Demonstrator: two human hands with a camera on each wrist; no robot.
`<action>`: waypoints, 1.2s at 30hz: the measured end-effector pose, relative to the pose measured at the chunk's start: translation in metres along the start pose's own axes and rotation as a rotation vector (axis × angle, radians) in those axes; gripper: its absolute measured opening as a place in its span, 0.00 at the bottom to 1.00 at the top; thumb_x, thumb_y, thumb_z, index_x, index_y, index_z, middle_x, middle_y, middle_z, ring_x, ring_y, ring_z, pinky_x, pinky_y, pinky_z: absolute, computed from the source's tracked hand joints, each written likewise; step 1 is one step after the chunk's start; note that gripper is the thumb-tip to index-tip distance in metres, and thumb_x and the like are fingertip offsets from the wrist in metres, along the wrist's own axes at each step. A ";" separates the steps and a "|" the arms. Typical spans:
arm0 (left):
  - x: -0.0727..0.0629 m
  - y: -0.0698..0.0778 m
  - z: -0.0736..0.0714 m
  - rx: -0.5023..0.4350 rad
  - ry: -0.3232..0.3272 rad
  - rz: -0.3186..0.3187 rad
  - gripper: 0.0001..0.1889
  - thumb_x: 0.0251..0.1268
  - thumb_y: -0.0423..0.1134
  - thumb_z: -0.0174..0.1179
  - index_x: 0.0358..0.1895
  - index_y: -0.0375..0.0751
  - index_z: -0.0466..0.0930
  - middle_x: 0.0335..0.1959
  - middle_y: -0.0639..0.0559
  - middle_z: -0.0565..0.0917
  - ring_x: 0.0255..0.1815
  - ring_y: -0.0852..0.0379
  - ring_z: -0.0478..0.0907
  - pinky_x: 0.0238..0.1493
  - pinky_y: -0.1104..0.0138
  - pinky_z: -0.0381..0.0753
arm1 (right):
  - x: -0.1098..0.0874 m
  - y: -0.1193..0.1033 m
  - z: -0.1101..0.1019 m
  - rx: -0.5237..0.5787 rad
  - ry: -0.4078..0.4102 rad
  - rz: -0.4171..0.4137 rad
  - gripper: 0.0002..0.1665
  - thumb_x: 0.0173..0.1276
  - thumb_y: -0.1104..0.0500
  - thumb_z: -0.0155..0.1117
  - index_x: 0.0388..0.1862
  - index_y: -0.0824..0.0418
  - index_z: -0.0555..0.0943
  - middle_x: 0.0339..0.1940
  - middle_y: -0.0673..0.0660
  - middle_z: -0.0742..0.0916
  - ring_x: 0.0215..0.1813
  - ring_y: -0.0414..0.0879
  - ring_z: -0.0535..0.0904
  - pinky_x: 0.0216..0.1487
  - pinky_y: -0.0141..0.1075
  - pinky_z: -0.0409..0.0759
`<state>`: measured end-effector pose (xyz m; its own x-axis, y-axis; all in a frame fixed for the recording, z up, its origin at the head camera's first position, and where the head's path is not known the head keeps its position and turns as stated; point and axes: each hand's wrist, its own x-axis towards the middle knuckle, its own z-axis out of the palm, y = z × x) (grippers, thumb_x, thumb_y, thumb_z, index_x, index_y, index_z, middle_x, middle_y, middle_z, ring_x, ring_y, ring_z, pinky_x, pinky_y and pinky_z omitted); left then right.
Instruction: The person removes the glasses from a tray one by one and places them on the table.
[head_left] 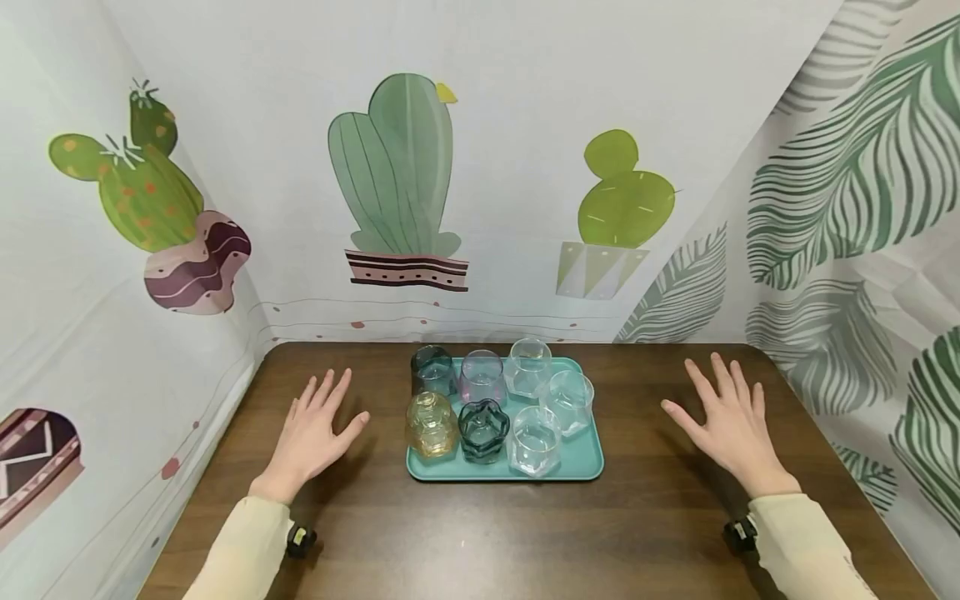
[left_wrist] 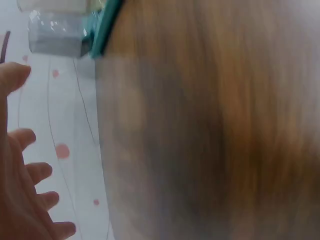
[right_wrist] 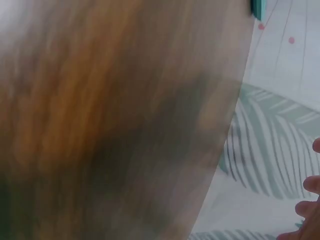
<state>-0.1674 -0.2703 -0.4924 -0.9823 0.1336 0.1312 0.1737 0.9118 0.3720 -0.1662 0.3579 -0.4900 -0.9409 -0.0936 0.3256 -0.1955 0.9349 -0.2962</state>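
Note:
My left hand (head_left: 315, 429) hovers over the left side of the table, fingers spread and holding nothing. Over the right side, my right hand (head_left: 729, 427) is likewise spread with nothing in it. Between them lies a teal tray (head_left: 465, 471) crowded with glass cups. At its back stand a dark grey-blue cup (head_left: 432, 372), a pinkish-purple cup (head_left: 482, 379) and a clear cup (head_left: 529, 368). An amber ribbed cup (head_left: 432, 427), nearest my left hand, a dark flower-shaped cup (head_left: 483, 431) and a clear faceted cup (head_left: 535, 442) sit in front. Another clear cup (head_left: 567, 402) stands at the right.
The brown wooden table (head_left: 465, 542) ends at the back against a white cloth (head_left: 517, 125) printed with cacti and leaves. The cloth also hangs along both sides. Each wrist carries a small black device (head_left: 300, 540).

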 end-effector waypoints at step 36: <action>-0.037 0.066 0.057 -0.704 -0.036 -0.186 0.42 0.60 0.35 0.76 0.77 0.31 0.67 0.67 0.34 0.78 0.56 0.43 0.83 0.53 0.67 0.85 | 0.005 -0.075 0.029 0.196 -0.028 -0.111 0.45 0.73 0.41 0.68 0.80 0.59 0.66 0.77 0.70 0.68 0.73 0.71 0.67 0.64 0.73 0.74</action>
<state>-0.1234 -0.1930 -0.5250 -0.9995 0.0246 -0.0174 -0.0042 0.4569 0.8895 -0.1642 0.2768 -0.4923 -0.9174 -0.2041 0.3416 -0.3455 0.8344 -0.4294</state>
